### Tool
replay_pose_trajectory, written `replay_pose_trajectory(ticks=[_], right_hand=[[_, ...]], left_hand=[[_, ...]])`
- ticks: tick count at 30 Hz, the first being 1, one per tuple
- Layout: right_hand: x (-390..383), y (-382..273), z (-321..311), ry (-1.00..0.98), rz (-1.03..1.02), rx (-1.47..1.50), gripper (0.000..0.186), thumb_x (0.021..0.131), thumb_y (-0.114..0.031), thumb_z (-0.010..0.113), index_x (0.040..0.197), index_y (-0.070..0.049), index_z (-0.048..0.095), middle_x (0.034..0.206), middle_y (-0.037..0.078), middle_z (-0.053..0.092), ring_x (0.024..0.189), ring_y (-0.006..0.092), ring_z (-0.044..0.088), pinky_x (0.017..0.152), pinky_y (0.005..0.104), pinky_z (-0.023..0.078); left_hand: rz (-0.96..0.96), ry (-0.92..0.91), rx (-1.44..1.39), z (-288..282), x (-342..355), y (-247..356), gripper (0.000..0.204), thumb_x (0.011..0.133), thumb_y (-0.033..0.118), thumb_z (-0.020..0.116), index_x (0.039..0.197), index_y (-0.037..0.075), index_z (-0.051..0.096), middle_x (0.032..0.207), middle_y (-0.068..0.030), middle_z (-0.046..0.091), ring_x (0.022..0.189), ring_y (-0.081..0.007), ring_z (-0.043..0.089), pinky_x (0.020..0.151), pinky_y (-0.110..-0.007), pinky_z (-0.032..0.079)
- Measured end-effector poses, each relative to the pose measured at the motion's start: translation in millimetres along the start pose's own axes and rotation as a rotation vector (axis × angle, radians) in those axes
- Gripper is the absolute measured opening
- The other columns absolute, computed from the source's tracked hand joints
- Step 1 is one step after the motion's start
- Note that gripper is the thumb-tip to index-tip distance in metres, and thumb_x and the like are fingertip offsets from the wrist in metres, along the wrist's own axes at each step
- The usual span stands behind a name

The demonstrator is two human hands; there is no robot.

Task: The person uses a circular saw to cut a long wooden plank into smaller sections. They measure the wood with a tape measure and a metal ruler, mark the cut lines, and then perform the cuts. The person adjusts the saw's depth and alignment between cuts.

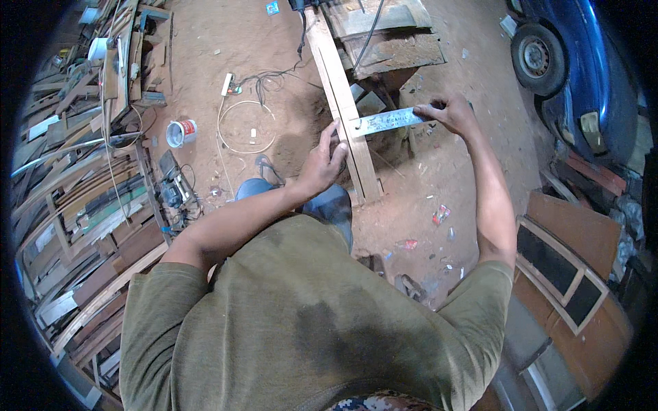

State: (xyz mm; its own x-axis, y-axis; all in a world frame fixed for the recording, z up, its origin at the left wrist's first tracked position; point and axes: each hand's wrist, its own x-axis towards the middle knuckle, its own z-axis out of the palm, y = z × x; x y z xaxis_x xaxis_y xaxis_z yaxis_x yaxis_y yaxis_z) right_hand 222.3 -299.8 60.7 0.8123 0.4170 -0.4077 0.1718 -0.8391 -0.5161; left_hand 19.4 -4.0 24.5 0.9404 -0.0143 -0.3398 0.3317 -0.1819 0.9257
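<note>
A long pale timber beam (pixel 336 85) slants away in front of me, a dark lengthwise line or gap along its face. Against the beam's left edge, my left hand (pixel 322 161) is closed, with fingertips and thumb on the wood. My right hand (pixel 449 115), out to the right, pinches one end of a flat silvery ruler-like strip (pixel 391 122) with dark print. The strip's other end, which has a small hole, lies across the beam close to my left fingers. Its underside and the far side of the beam are hidden.
Rough planks (pixel 394 48) are stacked beyond the beam. Black cables (pixel 271 82) and a power strip (pixel 226 84) lie on the dirt floor, near a white bucket (pixel 181 133). Piled timber (pixel 103 205) fills the left; a blue car (pixel 589 75) and framed panels (pixel 562 274) stand right.
</note>
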Motion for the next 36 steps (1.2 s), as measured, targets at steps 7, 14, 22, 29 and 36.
replay_pose_trajectory(ticks=[7,14,22,29,36], right_hand=[[-37.9,-4.4,7.3,-0.005,-0.032,-0.061,0.047,0.076,-0.054,0.082,0.085,-0.007,0.077,0.071,0.014,0.069,0.062,0.0215,0.063,0.06,0.037,0.047],[-46.8,-7.9,11.8,-0.016,-0.014,0.024,0.047,0.078,-0.051,0.082,0.083,-0.005,0.077,0.07,0.015,0.068,0.059,0.0234,0.061,0.058,0.0387,0.046],[-49.2,4.3,25.3,0.004,0.039,0.057,0.048,0.077,-0.052,0.083,0.082,-0.004,0.075,0.069,0.015,0.069,0.06,0.0248,0.063,0.059,0.0392,0.047],[-55.6,-3.9,27.6,0.011,0.102,0.064,0.05,0.078,-0.054,0.081,0.079,-0.004,0.074,0.067,0.014,0.066,0.061,0.0223,0.061,0.059,0.0392,0.045],[-57.4,-3.9,27.5,0.031,0.092,-0.029,0.053,0.078,-0.056,0.08,0.077,-0.004,0.073,0.064,0.012,0.064,0.059,0.0213,0.056,0.059,0.0398,0.044]], left_hand=[[0.065,0.0,0.174,-4.2,11.4,-4.1,0.068,0.097,0.028,0.064,0.153,0.012,0.029,0.138,-0.0281,0.055,0.129,-0.0424,0.054,0.107,-0.046,0.044],[0.066,-0.045,0.168,-8.6,15.4,-7.0,0.072,0.095,0.026,0.067,0.154,0.013,0.028,0.134,-0.028,0.058,0.124,-0.0417,0.058,0.104,-0.045,0.046],[0.043,-0.089,0.166,-14.6,13.7,7.3,0.075,0.094,0.023,0.07,0.154,0.014,0.025,0.126,-0.0242,0.064,0.106,-0.0361,0.069,0.093,-0.044,0.054],[0.041,-0.112,0.244,-17.6,19.3,-7.2,0.078,0.093,0.034,0.07,0.153,0.013,0.025,0.136,-0.0271,0.057,0.12,-0.0433,0.061,0.101,-0.048,0.049],[0.045,-0.095,0.413,-18.5,18.6,3.7,0.077,0.093,0.024,0.071,0.152,0.01,0.024,0.132,-0.0263,0.06,0.112,-0.0398,0.066,0.1,-0.046,0.051]])
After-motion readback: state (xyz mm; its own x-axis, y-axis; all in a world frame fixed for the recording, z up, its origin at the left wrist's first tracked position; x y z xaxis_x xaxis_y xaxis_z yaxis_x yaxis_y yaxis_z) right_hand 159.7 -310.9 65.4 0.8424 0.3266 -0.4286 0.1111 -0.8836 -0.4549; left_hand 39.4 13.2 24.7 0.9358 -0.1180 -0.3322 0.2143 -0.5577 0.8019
